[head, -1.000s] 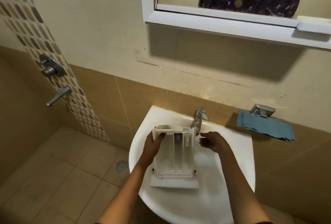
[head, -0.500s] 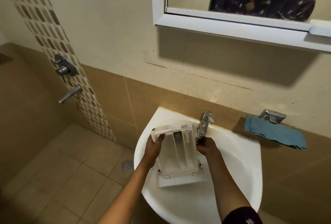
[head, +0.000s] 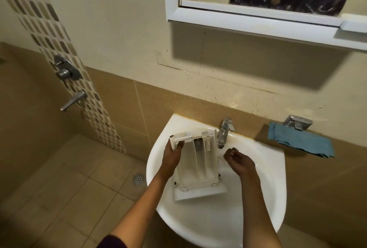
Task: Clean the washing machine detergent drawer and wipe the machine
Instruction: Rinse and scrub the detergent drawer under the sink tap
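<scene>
A white sink (head: 258,218) fills the near middle, with a round floor drain (head: 139,179) at its 9 o'clock. In the basin stands the white detergent drawer (head: 198,168), tilted. Its flat front panel is at 6 o'clock and its compartments run up toward 12 o'clock, where the far end sits just beside the tap (head: 224,132). The left hand (head: 171,157) is at the drawer's 10 o'clock corner, its grip curled round that far left rim. The right hand (head: 239,161) hovers over the basin at the drawer's 3 o'clock, apart from it, its grip curled in and holding nothing. At 3 o'clock from the tap a blue cloth (head: 299,143) lies against the wall, just below a metal holder (head: 296,122). Farther off, a shower mixer (head: 64,70) is at 10 o'clock and a white-framed mirror (head: 248,22) at 12 o'clock.
</scene>
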Action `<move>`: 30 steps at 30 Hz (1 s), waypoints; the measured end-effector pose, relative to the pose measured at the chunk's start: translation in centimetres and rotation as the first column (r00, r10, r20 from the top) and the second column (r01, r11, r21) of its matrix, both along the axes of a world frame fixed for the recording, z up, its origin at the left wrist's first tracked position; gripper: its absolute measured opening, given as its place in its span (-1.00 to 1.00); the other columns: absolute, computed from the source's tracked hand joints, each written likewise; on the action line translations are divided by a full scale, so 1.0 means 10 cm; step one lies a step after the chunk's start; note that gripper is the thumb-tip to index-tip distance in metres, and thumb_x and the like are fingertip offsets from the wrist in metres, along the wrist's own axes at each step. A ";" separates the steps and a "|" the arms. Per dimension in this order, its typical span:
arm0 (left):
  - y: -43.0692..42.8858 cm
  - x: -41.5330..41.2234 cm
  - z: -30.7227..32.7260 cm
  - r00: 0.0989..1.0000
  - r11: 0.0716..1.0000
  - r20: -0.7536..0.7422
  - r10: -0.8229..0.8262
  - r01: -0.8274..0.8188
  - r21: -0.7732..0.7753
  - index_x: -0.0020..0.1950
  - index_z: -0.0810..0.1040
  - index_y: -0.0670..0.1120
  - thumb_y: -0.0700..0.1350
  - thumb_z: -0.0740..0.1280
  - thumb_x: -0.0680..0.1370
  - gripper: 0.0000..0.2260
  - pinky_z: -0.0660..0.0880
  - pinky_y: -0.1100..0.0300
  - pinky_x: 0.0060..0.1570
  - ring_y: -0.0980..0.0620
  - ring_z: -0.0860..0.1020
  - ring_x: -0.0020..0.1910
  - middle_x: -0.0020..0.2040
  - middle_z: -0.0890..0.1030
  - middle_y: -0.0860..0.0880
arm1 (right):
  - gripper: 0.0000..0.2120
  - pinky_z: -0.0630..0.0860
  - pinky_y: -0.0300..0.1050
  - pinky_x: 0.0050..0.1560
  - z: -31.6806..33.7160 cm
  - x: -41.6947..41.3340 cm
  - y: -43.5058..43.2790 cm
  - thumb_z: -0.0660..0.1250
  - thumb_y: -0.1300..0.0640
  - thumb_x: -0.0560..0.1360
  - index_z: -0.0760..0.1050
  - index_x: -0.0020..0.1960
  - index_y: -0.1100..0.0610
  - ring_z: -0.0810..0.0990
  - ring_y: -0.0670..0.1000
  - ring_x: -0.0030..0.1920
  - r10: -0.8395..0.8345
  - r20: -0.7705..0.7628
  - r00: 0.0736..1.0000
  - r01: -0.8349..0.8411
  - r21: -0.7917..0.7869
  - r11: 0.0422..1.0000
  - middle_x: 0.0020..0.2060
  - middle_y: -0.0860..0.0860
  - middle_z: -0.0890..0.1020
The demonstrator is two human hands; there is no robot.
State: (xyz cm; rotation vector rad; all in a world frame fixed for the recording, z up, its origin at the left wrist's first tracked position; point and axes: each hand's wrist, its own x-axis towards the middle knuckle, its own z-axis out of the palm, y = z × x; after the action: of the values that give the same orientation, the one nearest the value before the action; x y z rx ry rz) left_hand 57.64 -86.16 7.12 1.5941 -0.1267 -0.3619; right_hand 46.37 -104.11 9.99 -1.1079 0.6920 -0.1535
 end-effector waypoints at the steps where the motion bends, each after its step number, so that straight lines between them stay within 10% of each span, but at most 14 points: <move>1: -0.02 0.00 0.00 1.000 1.000 -0.005 0.001 -0.001 0.007 0.36 0.39 -0.09 -0.11 0.21 0.61 -0.68 0.36 0.18 0.26 0.06 0.46 0.25 0.26 0.52 -0.01 | -0.70 0.36 -0.55 -0.37 0.09 0.02 -0.07 0.10 0.40 0.57 0.32 -0.28 0.13 0.48 -0.20 -0.39 -0.066 0.034 0.997 0.061 0.122 0.991 -0.61 -0.18 0.50; 6: -0.13 -0.02 0.04 1.000 1.000 0.006 0.004 -0.004 0.020 0.33 0.39 -0.04 -0.13 0.20 0.61 -0.72 0.33 0.23 0.16 0.09 0.46 0.16 0.20 0.51 0.04 | -0.48 0.39 -0.25 -0.40 0.26 0.26 -0.37 0.55 0.48 -0.08 0.35 -0.31 0.17 0.41 -0.05 -0.46 -0.174 0.190 0.966 0.045 0.541 0.840 -0.48 0.02 0.43; 10: -0.20 -0.06 0.09 0.999 0.999 0.025 -0.024 0.023 0.046 0.17 0.39 0.04 -0.15 0.21 0.61 -0.83 0.32 0.23 0.09 0.13 0.45 0.07 0.09 0.49 0.09 | -0.73 0.34 -0.27 -0.49 0.68 0.54 -0.35 0.40 0.41 0.10 0.37 -0.36 0.16 0.39 -0.06 -0.49 0.080 0.255 0.964 -0.195 0.466 0.863 -0.47 0.02 0.41; 16: -0.27 -0.09 0.10 0.998 0.994 0.032 -0.045 0.042 0.099 0.09 0.37 0.03 -0.17 0.22 0.60 -0.87 0.32 0.21 0.04 0.07 0.45 0.03 0.02 0.49 0.07 | -0.70 0.51 -0.16 -0.24 0.91 0.88 -0.06 -0.02 0.39 0.58 0.44 -0.20 0.31 0.53 0.07 -0.32 0.302 -0.189 0.934 -0.325 -0.104 0.940 -0.35 0.19 0.54; 23: -0.23 -0.08 0.14 0.999 0.996 0.024 -0.031 0.028 0.087 0.19 0.38 0.00 -0.16 0.21 0.61 -0.83 0.32 0.22 0.09 0.10 0.43 0.07 0.07 0.47 0.08 | -0.74 0.53 -0.16 -0.21 0.93 1.02 0.01 0.07 0.44 0.55 0.53 -0.05 0.49 0.54 0.07 -0.33 0.286 -0.474 0.833 -0.520 -0.490 0.700 -0.22 0.25 0.60; 30: -0.24 -0.07 0.09 0.997 0.992 0.049 -0.057 0.051 0.115 0.16 0.41 -0.02 -0.16 0.24 0.59 -0.85 0.35 0.22 0.05 0.05 0.48 0.06 0.06 0.52 0.03 | -0.73 0.45 -0.18 -0.09 0.59 1.20 0.09 0.33 0.25 0.49 0.58 0.17 0.27 0.60 0.09 0.08 0.292 -0.707 0.644 -0.763 -0.622 0.179 0.14 0.15 0.62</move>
State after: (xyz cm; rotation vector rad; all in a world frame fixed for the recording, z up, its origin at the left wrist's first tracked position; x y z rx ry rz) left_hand 56.96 -88.59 8.01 1.7156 -0.1927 -0.3756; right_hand 58.37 -103.25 15.91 -2.5152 0.5116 0.4729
